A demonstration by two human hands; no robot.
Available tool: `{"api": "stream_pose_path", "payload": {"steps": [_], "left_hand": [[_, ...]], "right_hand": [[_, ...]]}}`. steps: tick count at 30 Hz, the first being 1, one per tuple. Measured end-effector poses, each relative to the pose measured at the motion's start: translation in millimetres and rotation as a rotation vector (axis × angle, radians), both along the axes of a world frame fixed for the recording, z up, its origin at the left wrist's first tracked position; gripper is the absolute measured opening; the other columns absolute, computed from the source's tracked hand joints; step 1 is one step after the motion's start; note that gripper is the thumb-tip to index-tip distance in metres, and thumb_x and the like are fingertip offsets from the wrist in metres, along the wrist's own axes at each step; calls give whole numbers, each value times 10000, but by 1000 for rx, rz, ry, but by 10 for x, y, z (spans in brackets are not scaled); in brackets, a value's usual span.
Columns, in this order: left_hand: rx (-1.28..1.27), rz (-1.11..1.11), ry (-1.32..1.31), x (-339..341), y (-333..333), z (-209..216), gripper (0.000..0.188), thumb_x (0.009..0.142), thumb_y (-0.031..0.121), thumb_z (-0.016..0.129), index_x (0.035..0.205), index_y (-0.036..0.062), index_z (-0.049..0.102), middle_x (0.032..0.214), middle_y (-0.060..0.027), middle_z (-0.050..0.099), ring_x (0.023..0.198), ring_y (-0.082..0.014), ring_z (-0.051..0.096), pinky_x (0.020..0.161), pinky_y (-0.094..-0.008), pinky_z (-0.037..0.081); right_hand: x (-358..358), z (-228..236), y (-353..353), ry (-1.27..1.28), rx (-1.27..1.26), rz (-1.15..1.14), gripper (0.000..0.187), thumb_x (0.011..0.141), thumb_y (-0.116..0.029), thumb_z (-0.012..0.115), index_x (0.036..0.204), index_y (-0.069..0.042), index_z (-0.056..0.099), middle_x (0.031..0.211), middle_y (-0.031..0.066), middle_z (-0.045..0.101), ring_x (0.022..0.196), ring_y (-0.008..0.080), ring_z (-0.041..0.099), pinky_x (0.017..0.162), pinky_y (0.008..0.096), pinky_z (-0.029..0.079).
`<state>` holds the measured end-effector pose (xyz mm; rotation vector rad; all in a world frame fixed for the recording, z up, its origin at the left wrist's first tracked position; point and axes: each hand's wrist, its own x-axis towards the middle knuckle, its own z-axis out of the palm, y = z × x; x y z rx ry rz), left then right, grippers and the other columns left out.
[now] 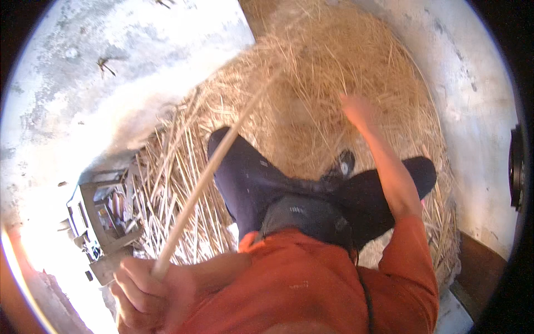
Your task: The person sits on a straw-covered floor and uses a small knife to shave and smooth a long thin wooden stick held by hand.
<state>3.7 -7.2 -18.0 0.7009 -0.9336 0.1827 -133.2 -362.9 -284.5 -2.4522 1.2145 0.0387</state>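
Observation:
My left hand (139, 295) is at the lower left, closed round the near end of a long pale wooden stick (208, 170). The stick slants away over my left knee, and its far end runs into the straw. My right arm reaches forward over the loose straw (367, 55). There my right hand (359, 111) is closed, its fingers drawn together close to the straw. A thin stalk seems to meet the fingertips, but blur hides whether they grip it.
I sit cross-legged among the straw. Thicker dry stalks (178, 222) lie at my left, beside a small grey framed object (103, 217) holding bits and pieces. A pale stained wall (473, 100) curves round on the right. Another whitish surface (161, 33) stands at the far left.

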Motion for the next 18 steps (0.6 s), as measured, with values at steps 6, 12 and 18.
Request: {"api": "stream_pose_path", "payload": {"steps": [6, 12, 18], "left_hand": [[27, 16, 7, 45, 45, -28, 475, 934, 317, 313, 476, 209, 251, 397, 99, 203, 353, -38, 159, 423, -206, 177], [47, 30, 16, 39, 27, -7, 477, 931, 318, 306, 471, 201, 258, 384, 93, 210, 334, -33, 161, 394, -194, 171], [32, 55, 19, -21, 76, -14, 480, 927, 319, 300, 465, 192, 264, 372, 87, 217, 316, -29, 163, 366, -183, 166]], "right_hand": [[216, 495, 447, -285, 232, -63, 528, 922, -461, 382, 899, -1, 641, 591, 185, 542, 539, 294, 550, 549, 407, 413], [656, 973, 921, -736, -109, 371, 438, 918, -427, 423, 819, -48, 619, 480, 108, 485, 410, 234, 503, 418, 359, 399], [536, 534, 906, -562, -302, 231, 409, 922, -387, 423, 753, -48, 579, 430, 107, 487, 360, 282, 497, 351, 362, 376]]}}
